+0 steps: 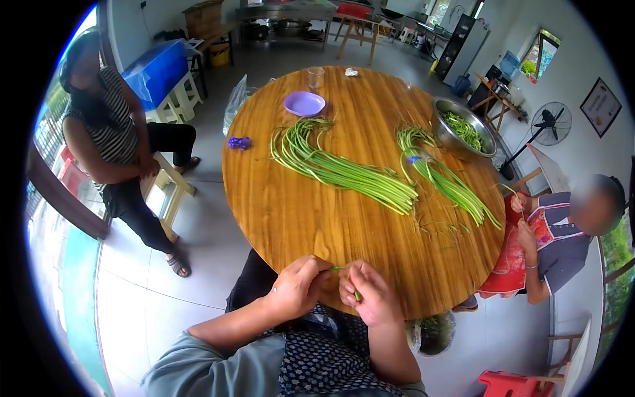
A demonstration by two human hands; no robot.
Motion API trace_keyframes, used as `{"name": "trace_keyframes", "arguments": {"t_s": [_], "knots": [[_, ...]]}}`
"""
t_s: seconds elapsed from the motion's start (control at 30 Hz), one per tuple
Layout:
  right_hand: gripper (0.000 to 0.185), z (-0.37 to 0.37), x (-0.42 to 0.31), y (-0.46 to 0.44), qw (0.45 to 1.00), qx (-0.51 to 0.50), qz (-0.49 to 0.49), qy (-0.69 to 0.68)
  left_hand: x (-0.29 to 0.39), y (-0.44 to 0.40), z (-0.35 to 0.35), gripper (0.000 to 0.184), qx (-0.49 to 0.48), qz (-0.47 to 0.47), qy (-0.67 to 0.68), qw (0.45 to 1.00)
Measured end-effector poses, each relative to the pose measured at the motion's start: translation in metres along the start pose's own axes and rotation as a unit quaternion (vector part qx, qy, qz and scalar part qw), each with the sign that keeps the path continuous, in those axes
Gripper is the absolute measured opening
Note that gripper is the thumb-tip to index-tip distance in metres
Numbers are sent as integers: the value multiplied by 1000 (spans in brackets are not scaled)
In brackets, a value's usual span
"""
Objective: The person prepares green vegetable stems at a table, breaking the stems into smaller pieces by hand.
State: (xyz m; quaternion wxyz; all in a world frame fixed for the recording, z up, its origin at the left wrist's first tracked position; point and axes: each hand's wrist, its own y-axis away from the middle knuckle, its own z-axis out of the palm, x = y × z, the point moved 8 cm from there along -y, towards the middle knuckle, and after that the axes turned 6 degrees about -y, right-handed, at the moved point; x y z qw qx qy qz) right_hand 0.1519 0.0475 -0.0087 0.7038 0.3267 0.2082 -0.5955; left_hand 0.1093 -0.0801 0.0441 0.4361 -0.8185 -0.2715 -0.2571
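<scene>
Both of my hands are at the near edge of the round wooden table [297, 225]. My left hand [297, 284] is closed in a pinch on one end of a green stem [338, 268], which looks like a garlic scape. My right hand [370, 291] is closed around the same stem, and a short cut end pokes out below its fingers. Ahead of them lies a loose bundle of long green stems [350, 178], curled at the far end. To its right rests a second bundle [450, 185], with a blue-purple band around it.
A steel bowl [489, 147] at the back right holds short green pieces. Farther back are a purple dish [304, 104], a clear cup [316, 78] and a purple bundle of bands [239, 142]. One person [569, 225] sits at the right, holding a stem; another [109, 132] sits left.
</scene>
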Motion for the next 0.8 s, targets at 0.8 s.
{"name": "trace_keyframes", "arguments": {"t_s": [0.8], "knots": [[9,-32,-38,117,950,100,-101,278,-58,5,1,15,95,-317,369,869]]}}
